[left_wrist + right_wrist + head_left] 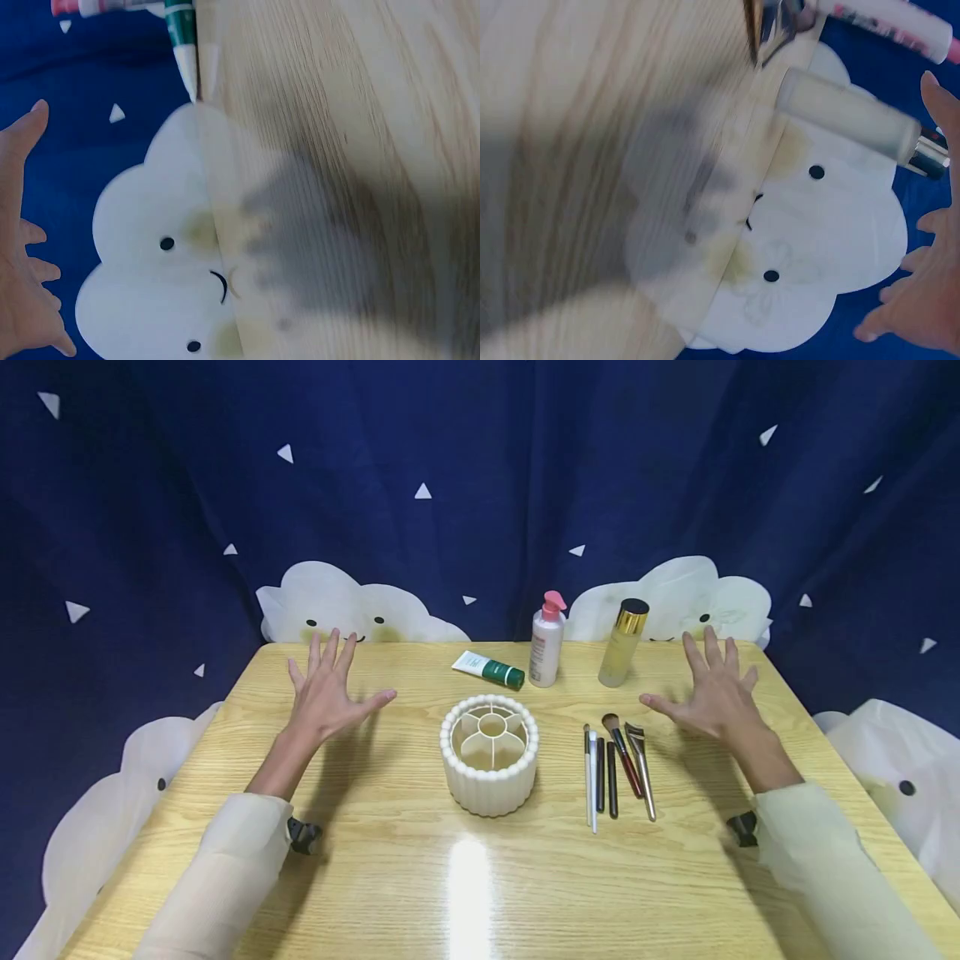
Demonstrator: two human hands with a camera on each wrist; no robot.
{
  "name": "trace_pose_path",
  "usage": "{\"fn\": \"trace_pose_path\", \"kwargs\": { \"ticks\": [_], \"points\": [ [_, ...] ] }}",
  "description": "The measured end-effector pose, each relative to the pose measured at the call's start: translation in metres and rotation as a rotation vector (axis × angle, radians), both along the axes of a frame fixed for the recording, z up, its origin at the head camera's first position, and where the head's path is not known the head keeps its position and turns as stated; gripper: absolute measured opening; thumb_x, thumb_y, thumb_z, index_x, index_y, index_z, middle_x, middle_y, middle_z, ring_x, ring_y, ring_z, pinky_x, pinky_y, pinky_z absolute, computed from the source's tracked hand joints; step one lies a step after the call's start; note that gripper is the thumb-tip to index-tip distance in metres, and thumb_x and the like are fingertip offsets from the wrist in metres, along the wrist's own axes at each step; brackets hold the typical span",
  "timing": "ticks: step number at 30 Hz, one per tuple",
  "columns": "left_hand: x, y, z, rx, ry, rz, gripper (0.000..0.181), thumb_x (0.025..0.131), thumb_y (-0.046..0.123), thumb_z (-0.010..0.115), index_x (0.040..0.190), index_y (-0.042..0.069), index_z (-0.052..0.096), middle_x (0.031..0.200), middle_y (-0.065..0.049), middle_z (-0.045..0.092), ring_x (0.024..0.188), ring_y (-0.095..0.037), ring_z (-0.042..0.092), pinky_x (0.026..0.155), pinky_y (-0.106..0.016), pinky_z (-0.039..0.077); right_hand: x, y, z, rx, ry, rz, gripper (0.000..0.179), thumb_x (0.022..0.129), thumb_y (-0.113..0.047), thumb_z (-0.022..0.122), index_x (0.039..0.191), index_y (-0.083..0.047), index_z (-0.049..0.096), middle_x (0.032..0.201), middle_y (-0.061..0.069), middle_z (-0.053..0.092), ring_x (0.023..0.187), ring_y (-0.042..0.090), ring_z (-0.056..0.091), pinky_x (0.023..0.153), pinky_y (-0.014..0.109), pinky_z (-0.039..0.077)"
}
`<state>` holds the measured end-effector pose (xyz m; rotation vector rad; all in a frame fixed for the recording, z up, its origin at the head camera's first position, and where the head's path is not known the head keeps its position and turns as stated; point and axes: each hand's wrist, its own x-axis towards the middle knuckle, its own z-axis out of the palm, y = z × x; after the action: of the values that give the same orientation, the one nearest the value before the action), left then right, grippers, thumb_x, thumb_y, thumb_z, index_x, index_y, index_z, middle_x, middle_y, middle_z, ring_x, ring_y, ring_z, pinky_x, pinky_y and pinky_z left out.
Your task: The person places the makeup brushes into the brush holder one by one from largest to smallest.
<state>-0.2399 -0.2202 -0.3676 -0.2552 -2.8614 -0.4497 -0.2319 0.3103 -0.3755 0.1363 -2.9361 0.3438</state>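
My left hand (324, 695) is spread over the left side of the table, fingers straight and holding nothing. On the right, my other hand (715, 693) spreads its fingers the same way, its thumb toward the makeup brushes (622, 756). Those brushes lie side by side with slim dark sticks (606, 777). Between the hands stands a round cream organizer (491, 785) with a beaded rim and divided compartments that hold nothing. Behind it lies a green and white tube (491, 669). A white pump bottle (546, 647) with a pink top and a yellowish bottle (622, 647) with a gold and black cap stand upright.
The wooden table (390, 877) ends at a dark blue curtain (480, 460) with white triangles and smiling clouds. Bright glare marks the table's front middle. In the right wrist view, the yellowish bottle (847, 120) is nearest to the right hand.
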Motion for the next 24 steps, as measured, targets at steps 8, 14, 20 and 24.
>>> {"fn": "trace_pose_path", "kwargs": {
  "ticks": [8, 14, 20, 24],
  "points": [
    [0.013, 0.027, 0.004, 0.145, -0.034, -0.085, 0.112, 0.073, 0.067, 0.064, 0.154, 0.017, 0.007, 0.161, -0.008, 0.005, 0.148, -0.029, -0.008, 0.110, -0.073, -0.002, 0.013, -0.011, -0.003, -0.153, -0.113, 0.077, 0.109, 0.080, -0.061, 0.063, 0.152, -0.003, 0.004, 0.155, 0.031, 0.009, 0.140, 0.052, 0.013, 0.108, 0.070, 0.018],
    [0.024, 0.046, 0.005, 0.229, -0.089, -0.159, 0.115, 0.072, 0.063, 0.068, 0.154, 0.019, 0.001, 0.161, -0.006, 0.005, 0.149, -0.026, -0.007, 0.113, -0.069, 0.000, 0.020, -0.019, -0.005, -0.168, -0.219, 0.088, 0.095, 0.085, -0.055, 0.061, 0.146, 0.008, 0.024, 0.142, 0.037, 0.033, 0.126, 0.054, 0.037, 0.101, 0.066, 0.035],
    [0.033, 0.060, 0.002, 0.345, -0.151, -0.274, 0.111, 0.073, 0.056, 0.071, 0.154, 0.024, 0.003, 0.161, -0.004, 0.008, 0.148, -0.028, 0.008, 0.117, -0.059, 0.016, 0.024, -0.022, -0.016, -0.189, -0.264, 0.103, 0.072, 0.089, -0.043, 0.062, 0.130, 0.013, 0.046, 0.124, 0.035, 0.054, 0.106, 0.047, 0.058, 0.085, 0.055, 0.052],
    [0.036, 0.068, -0.003, 0.452, -0.193, -0.367, 0.110, 0.074, 0.053, 0.074, 0.154, 0.024, 0.005, 0.160, -0.004, 0.015, 0.146, -0.030, 0.020, 0.115, -0.056, 0.025, 0.025, -0.022, -0.020, -0.188, -0.285, 0.060, 0.059, 0.088, -0.039, 0.063, 0.114, 0.013, 0.056, 0.100, 0.027, 0.064, 0.086, 0.036, 0.062, 0.069, 0.042, 0.054]
  ]
}}
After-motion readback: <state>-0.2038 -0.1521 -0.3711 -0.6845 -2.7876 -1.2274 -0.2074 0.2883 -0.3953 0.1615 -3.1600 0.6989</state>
